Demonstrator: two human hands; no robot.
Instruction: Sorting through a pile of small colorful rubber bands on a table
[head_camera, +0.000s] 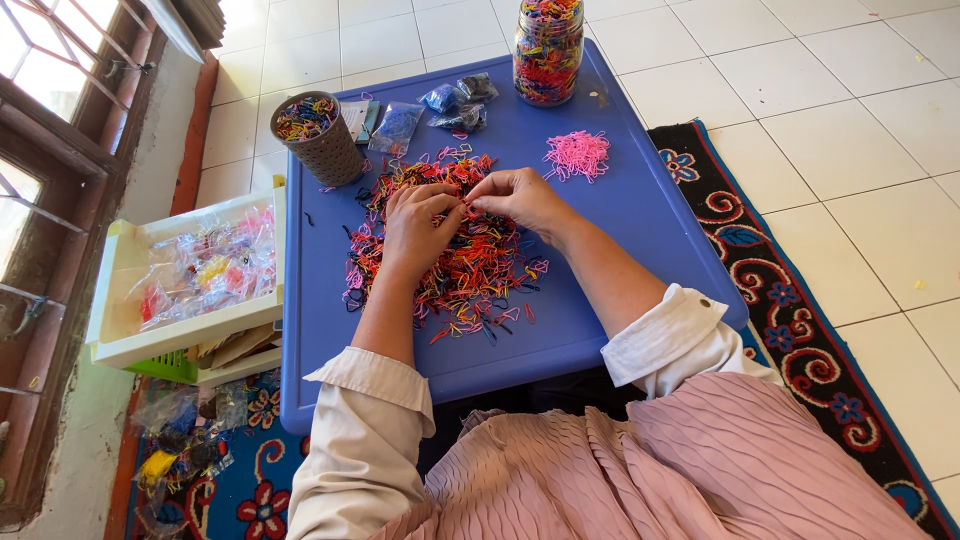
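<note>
A loose heap of small elastic bands (455, 250), thin loops in red, orange, pink, yellow and black, is spread over the middle of a smooth blue plastic tabletop (620, 220). Both hands are laid on the heap's upper part, fingertips brought together. The left hand (418, 228) is curled with its fingers bent onto the bands; the right hand (518, 197) is pinched at thumb and forefinger on what seems a single band, too small to be told for certain.

A separate little pile of pink bands (577, 155) is set apart to the right of the heap. At the far edge a clear glass jar (548, 48), packed with mixed bands, is stood upright. A grey perforated cup (320, 138), also filled, is placed at the far left corner, with small clear bags (440, 108) lying between cup and jar. Beside the tabletop a white tray (130, 290) of crinkled bags is seen. A patterned rug (800, 330) lies on the pale tiled floor.
</note>
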